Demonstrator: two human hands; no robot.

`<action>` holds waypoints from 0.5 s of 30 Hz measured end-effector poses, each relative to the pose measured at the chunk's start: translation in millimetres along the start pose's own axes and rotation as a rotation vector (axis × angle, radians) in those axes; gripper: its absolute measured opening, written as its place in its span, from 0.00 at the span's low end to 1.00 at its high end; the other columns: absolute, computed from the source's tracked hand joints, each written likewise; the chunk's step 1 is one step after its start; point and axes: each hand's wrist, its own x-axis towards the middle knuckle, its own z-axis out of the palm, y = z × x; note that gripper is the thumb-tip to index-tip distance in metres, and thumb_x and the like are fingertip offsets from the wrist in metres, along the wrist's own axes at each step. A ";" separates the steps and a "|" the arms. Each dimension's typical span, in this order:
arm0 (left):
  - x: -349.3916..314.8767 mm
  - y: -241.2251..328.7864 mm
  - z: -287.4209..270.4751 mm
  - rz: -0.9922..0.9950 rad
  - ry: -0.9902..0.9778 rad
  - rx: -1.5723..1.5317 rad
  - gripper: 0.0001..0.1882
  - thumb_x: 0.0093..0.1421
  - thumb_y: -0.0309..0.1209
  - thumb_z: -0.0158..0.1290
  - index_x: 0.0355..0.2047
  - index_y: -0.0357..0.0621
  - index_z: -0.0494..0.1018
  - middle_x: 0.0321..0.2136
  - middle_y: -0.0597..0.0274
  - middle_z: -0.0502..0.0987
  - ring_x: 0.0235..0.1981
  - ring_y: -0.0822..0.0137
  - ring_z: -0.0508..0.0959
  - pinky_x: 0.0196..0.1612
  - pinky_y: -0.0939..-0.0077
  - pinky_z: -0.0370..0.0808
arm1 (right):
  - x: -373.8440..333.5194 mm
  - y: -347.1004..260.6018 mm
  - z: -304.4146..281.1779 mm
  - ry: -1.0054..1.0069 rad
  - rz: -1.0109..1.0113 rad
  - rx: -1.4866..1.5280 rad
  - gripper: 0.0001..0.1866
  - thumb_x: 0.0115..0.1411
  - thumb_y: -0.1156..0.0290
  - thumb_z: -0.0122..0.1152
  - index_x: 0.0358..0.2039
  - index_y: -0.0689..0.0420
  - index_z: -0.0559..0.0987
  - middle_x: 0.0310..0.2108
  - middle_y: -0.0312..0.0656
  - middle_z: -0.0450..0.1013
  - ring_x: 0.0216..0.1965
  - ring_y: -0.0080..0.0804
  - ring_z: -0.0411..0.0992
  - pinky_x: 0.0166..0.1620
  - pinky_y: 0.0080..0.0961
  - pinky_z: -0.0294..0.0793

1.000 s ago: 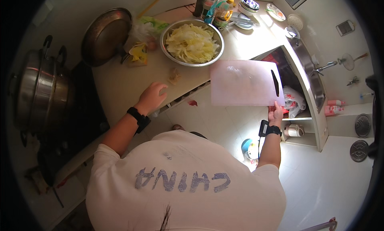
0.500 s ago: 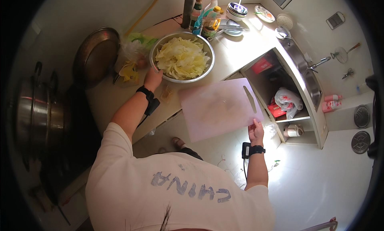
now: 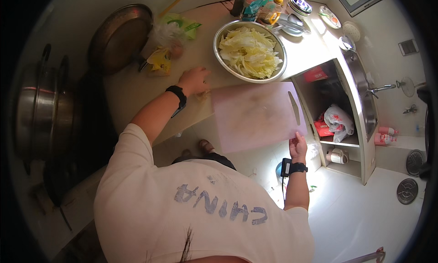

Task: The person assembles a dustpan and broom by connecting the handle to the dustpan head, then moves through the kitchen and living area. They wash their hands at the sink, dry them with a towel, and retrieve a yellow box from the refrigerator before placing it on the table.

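Pinching the smooth, thin lilac cutting board (image 3: 255,115) at its near right corner with the right hand (image 3: 298,146), out at the counter's (image 3: 132,96) front edge, with its long axis running roughly left to right and its slotted end pointing right. Holding the left hand (image 3: 194,80) half open, fingers loose, near a round metal bowl (image 3: 216,53) of crinkled pale-yellow leaves (image 3: 251,53).

I'm noting a cutting board (image 3: 251,115), its smooth plastic looking matt. Far: metal bowl (image 3: 227,75) is gleaming. Left: steel-looking pot (image 3: 36,112) is shining; metal pan (image 3: 118,42) is looking duller. Near: shirt (image 3: 200,181) is reading as matt cloth. Right: metal tap (image 3: 383,87) is glinting.
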 end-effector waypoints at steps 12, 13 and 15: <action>-111.7 -23.1 -11.6 -0.361 0.135 0.014 0.06 0.57 0.28 0.53 0.35 0.44 0.78 0.34 0.56 0.74 0.38 0.53 0.76 0.43 0.60 0.75 | -15.3 28.3 31.7 -0.093 0.091 -0.070 0.05 0.64 0.72 0.57 0.39 0.52 0.73 0.39 0.35 0.76 0.40 0.27 0.75 0.43 0.25 0.74; -122.5 -27.8 -20.8 -0.327 0.207 0.041 0.07 0.58 0.28 0.53 0.35 0.44 0.78 0.35 0.56 0.75 0.39 0.52 0.76 0.43 0.60 0.75 | -17.8 37.0 38.5 -0.105 0.123 -0.087 0.03 0.64 0.72 0.57 0.38 0.52 0.74 0.38 0.34 0.76 0.39 0.26 0.75 0.43 0.25 0.74; -144.7 -32.1 -39.2 -0.307 0.287 0.072 0.08 0.58 0.28 0.53 0.37 0.44 0.78 0.38 0.56 0.76 0.41 0.52 0.76 0.44 0.61 0.75 | -24.6 53.8 52.5 -0.085 0.184 -0.109 0.01 0.63 0.71 0.58 0.35 0.50 0.75 0.37 0.32 0.77 0.37 0.24 0.75 0.42 0.23 0.75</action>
